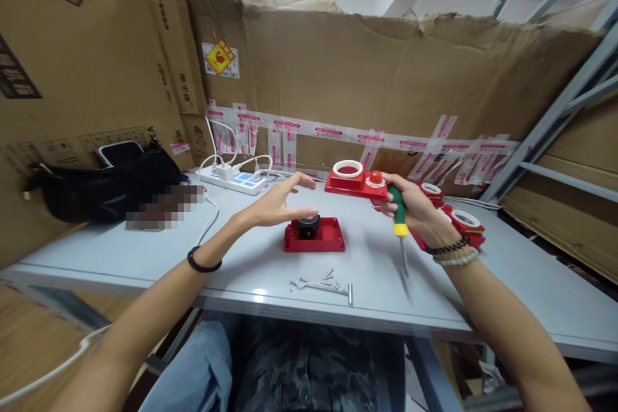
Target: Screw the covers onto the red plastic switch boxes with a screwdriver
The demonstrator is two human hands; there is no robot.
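My left hand is open, thumb and fingers spread apart, just above a red plastic base. Inside that base sits a round black part, close below my left thumb; whether they touch I cannot tell. My right hand grips a screwdriver with a green and yellow handle, its shaft pointing down. The same hand also holds a red housing cover by its right end, raised above the table. A white ring and a red knob show on the cover.
A T-shaped metal tool and several screws lie near the front edge of the table. More red housings stand behind my right wrist. A power strip with white cables and a black bag are on the left.
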